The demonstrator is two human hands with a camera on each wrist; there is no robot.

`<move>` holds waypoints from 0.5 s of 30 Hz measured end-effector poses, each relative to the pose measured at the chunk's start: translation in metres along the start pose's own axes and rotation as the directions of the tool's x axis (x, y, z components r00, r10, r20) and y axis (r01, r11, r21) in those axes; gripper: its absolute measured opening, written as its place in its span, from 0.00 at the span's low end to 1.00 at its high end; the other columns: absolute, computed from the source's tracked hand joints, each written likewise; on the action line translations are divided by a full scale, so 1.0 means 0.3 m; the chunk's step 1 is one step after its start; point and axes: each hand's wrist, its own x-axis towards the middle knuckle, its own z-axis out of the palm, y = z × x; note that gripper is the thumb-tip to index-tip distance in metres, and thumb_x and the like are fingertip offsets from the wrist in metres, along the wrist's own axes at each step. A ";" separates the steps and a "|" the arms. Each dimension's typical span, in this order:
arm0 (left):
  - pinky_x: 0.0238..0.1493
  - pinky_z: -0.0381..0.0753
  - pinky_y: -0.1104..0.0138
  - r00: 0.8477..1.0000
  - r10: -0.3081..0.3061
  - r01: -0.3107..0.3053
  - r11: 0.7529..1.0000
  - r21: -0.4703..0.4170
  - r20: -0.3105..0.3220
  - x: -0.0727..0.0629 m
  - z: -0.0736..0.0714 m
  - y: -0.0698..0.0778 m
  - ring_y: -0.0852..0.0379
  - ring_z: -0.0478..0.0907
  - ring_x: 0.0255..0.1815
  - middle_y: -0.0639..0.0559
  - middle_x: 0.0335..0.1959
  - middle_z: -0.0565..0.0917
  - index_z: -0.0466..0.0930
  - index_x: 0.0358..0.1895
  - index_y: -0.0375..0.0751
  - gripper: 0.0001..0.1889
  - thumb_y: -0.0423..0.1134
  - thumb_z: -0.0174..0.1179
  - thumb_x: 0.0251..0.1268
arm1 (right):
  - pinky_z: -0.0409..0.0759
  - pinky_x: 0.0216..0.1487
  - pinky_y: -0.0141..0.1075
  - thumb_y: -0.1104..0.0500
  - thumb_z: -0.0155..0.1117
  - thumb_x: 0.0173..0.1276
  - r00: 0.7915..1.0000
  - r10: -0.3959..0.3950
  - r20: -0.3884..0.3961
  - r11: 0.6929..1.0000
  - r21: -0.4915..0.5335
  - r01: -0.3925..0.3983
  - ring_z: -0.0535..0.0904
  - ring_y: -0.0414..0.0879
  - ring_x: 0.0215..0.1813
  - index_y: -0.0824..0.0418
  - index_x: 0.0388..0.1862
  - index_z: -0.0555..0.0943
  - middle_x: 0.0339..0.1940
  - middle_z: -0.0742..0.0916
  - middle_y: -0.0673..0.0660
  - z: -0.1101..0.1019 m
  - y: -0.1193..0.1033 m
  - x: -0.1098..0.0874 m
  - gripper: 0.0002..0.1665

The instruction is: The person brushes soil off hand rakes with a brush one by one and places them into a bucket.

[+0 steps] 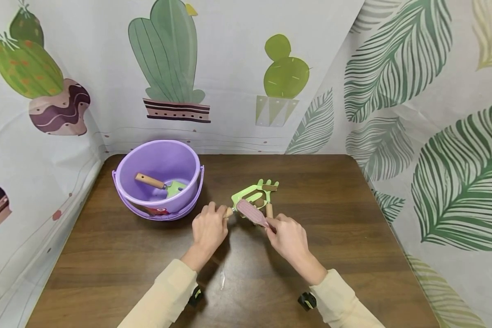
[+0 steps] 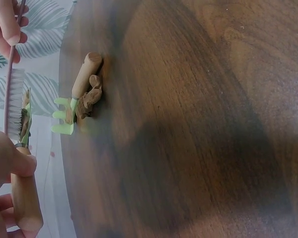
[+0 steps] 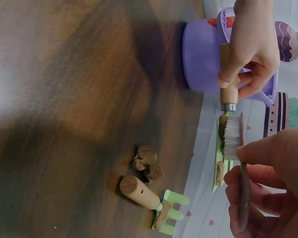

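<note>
My left hand (image 1: 210, 228) grips the wooden handle (image 2: 26, 198) of a small green garden tool (image 1: 238, 195), raised above the table. Brown clay-like matter clings to the tool's head. Between thumb and fingers, my right hand (image 1: 289, 238) holds a pink brush (image 1: 252, 212) with pale bristles (image 3: 232, 139). The bristles face the tool's head and lie right at its surface, near the metal collar. Beyond them on the table lies a green hand rake (image 3: 175, 213) with a short wooden handle, brown matter on its tines. Brown lumps (image 2: 89, 101) lie beside that handle.
A purple bucket (image 1: 125, 182) stands at the back left, its handle lowered toward the front. Inside it leans another green tool with a wooden handle (image 1: 149, 180). Patterned cloth (image 1: 238, 82) hangs behind the dark wooden table (image 1: 332, 200) and along its sides.
</note>
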 end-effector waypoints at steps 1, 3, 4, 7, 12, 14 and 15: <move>0.17 0.70 0.61 1.000 0.000 0.000 1.000 0.003 0.000 0.001 -0.001 -0.001 0.49 0.74 0.24 0.48 0.25 0.74 0.80 0.33 0.46 0.13 0.40 0.69 0.39 | 0.70 0.16 0.39 0.58 0.71 0.48 1.000 0.004 0.000 1.000 0.004 -0.004 0.75 0.46 0.20 0.53 0.35 0.87 0.21 0.80 0.49 0.001 0.002 -0.003 0.12; 0.17 0.70 0.61 1.000 -0.005 0.005 1.000 0.010 -0.003 0.002 -0.004 -0.005 0.48 0.74 0.25 0.48 0.25 0.74 0.80 0.33 0.46 0.13 0.40 0.69 0.39 | 0.70 0.15 0.37 0.58 0.71 0.48 1.000 0.013 0.001 1.000 0.008 -0.013 0.75 0.45 0.19 0.53 0.35 0.87 0.20 0.80 0.48 0.005 0.006 -0.010 0.12; 0.17 0.70 0.61 1.000 -0.009 0.009 1.000 0.013 -0.002 0.002 -0.005 -0.008 0.48 0.74 0.25 0.48 0.25 0.74 0.80 0.33 0.46 0.13 0.39 0.69 0.39 | 0.69 0.15 0.37 0.58 0.71 0.48 1.000 0.019 0.002 1.000 0.010 -0.019 0.74 0.44 0.19 0.52 0.35 0.87 0.20 0.80 0.48 0.008 0.009 -0.014 0.12; 0.17 0.70 0.60 1.000 -0.018 0.018 1.000 0.016 0.000 0.002 -0.008 -0.016 0.48 0.74 0.25 0.47 0.25 0.74 0.79 0.32 0.45 0.13 0.39 0.69 0.38 | 0.68 0.14 0.35 0.58 0.72 0.47 1.000 0.029 0.006 0.999 0.014 -0.029 0.73 0.43 0.18 0.52 0.35 0.87 0.20 0.79 0.48 0.017 0.018 -0.022 0.12; 0.17 0.70 0.60 1.000 -0.009 0.009 1.000 0.009 0.008 -0.001 -0.008 -0.022 0.47 0.74 0.25 0.47 0.25 0.74 0.78 0.32 0.45 0.13 0.39 0.69 0.39 | 0.69 0.15 0.35 0.58 0.72 0.48 1.000 0.011 -0.016 1.000 0.021 -0.011 0.74 0.43 0.20 0.52 0.36 0.86 0.21 0.80 0.47 0.023 0.026 -0.021 0.13; 0.17 0.70 0.60 1.000 -0.009 0.009 1.000 0.011 0.007 -0.001 -0.007 -0.023 0.48 0.74 0.25 0.47 0.25 0.74 0.78 0.32 0.45 0.13 0.39 0.68 0.39 | 0.68 0.15 0.35 0.59 0.72 0.48 1.000 0.005 -0.028 1.000 0.028 -0.004 0.74 0.42 0.20 0.52 0.36 0.86 0.22 0.81 0.47 0.022 0.028 -0.017 0.14; 0.17 0.70 0.60 1.000 -0.011 0.011 1.000 0.013 0.006 -0.002 -0.007 -0.024 0.48 0.74 0.25 0.47 0.25 0.74 0.78 0.32 0.45 0.13 0.39 0.68 0.39 | 0.68 0.15 0.35 0.59 0.71 0.48 0.999 0.005 -0.034 0.999 0.032 -0.004 0.73 0.42 0.20 0.52 0.37 0.86 0.22 0.81 0.47 0.020 0.028 -0.014 0.14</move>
